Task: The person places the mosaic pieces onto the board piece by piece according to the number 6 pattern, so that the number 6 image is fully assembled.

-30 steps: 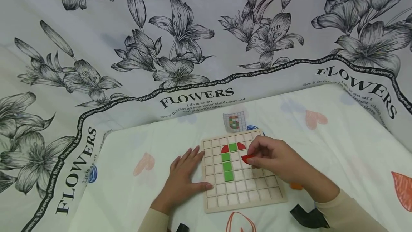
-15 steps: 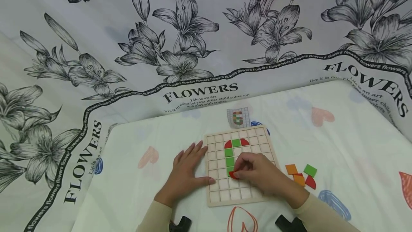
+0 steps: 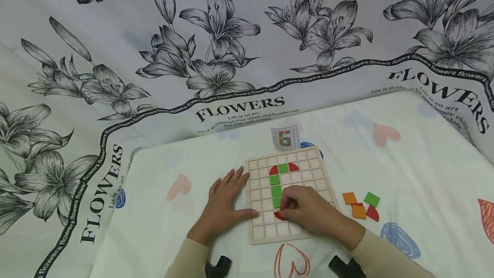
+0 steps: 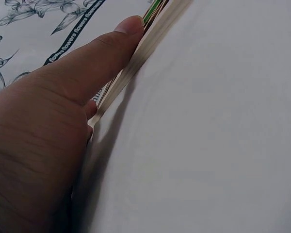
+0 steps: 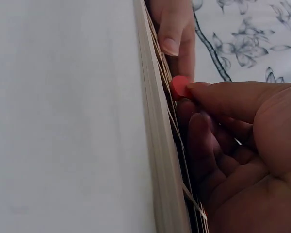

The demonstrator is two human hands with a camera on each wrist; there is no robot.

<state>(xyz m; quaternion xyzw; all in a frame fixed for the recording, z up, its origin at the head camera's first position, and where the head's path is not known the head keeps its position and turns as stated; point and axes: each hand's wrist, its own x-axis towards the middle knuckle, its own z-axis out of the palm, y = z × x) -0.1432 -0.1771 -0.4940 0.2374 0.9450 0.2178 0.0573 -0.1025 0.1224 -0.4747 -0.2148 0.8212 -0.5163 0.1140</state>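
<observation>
A square wooden grid board (image 3: 266,240) lies on the table. Set in its cells are several green square tiles (image 3: 275,179) in a column, a green tile (image 3: 283,167) at the top, and red quarter-round tiles (image 3: 293,167) on either side of that one. My right hand (image 3: 312,211) pinches a red tile (image 3: 281,215) between thumb and fingertips, at the cell just below the green column; the right wrist view shows this red tile (image 5: 180,88) at the board's surface. My left hand (image 3: 224,209) rests along the board's left edge with fingers spread, its thumb (image 4: 128,29) over the rim.
Right of the board lie loose tiles: orange squares (image 3: 359,212), a green square (image 3: 372,199) and a red quarter-round (image 3: 372,213). Behind the board is a small pattern card (image 3: 285,138) with a coloured figure on a grid. A white cloth with printed hearts (image 3: 386,135) covers the table.
My right hand has carried the red tile from the board's upper right down and left to below the green column. My left hand has stayed at the left edge.
</observation>
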